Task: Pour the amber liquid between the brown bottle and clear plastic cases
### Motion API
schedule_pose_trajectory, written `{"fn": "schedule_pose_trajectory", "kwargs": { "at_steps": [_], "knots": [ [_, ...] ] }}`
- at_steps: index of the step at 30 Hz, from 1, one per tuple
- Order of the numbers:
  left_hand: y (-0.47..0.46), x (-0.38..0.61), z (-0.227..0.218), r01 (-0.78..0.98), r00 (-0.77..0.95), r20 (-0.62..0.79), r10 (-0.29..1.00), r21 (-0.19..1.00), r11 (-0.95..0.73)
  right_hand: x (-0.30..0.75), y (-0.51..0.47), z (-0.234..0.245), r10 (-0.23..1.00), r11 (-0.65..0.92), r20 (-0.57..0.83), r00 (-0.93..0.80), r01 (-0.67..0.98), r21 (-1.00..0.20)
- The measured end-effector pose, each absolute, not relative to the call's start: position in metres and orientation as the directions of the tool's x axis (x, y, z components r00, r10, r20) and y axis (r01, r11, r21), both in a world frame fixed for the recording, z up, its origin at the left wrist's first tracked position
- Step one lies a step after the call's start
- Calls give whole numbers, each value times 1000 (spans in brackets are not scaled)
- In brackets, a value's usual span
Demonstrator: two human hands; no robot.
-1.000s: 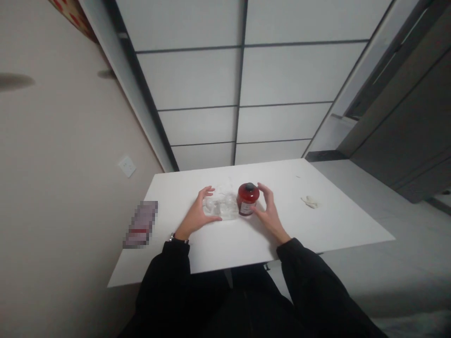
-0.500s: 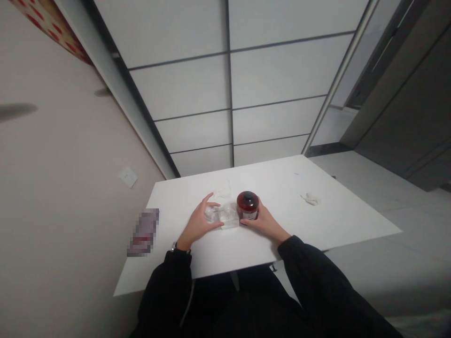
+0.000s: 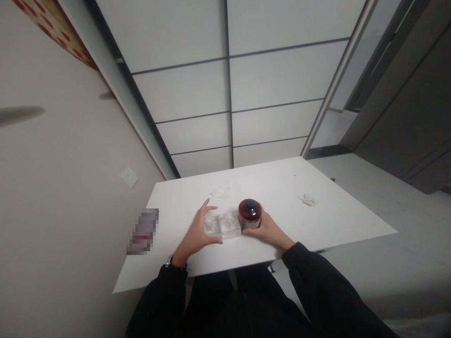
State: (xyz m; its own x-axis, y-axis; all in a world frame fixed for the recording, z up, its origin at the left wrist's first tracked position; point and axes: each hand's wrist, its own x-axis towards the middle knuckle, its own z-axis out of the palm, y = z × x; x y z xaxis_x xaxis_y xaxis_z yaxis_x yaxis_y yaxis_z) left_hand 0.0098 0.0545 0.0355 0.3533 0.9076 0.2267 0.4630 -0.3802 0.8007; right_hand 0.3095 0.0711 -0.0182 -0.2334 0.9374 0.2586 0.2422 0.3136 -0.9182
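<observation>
A dark red jar with a black cap (image 3: 250,213) stands on the white table (image 3: 331,220). My right hand (image 3: 267,229) is wrapped round its lower right side. Touching the jar's left side lies a clear plastic container (image 3: 223,224) with rounded cavities. My left hand (image 3: 198,232) grips that container from the left, thumb at the front edge and fingers curled over the far side. Both sleeves are black, and a watch shows at my left wrist.
A crumpled white scrap (image 3: 307,200) lies at the right of the table. A bit of clear wrap (image 3: 219,191) sits behind the container. A blurred-out packet (image 3: 143,231) rests near the table's left edge. A beige wall with a socket (image 3: 128,177) runs along the left.
My right hand has closed onto the jar from an open pose. Jar and container have slid a little nearer to me, leaving the clear wrap behind.
</observation>
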Motion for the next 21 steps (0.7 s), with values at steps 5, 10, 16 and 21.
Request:
{"fn": "schedule_pose_trajectory", "kwargs": {
  "at_steps": [5,10,16,21],
  "knots": [
    [52,23,84,457,425,375,824,697,-553,311,72,-18,926,320,265,-268,191,-928],
    [70,80,137,403,752,218,623,596,-695,311,74,-20,917,341,286,-277,174,-924],
    [101,116,155,411,867,99,489,415,-812,309,72,-15,919,340,279,-280,199,-919],
    [105,126,165,433,884,57,463,271,-860,310,70,-11,918,340,275,-285,208,-917]
  ]
}}
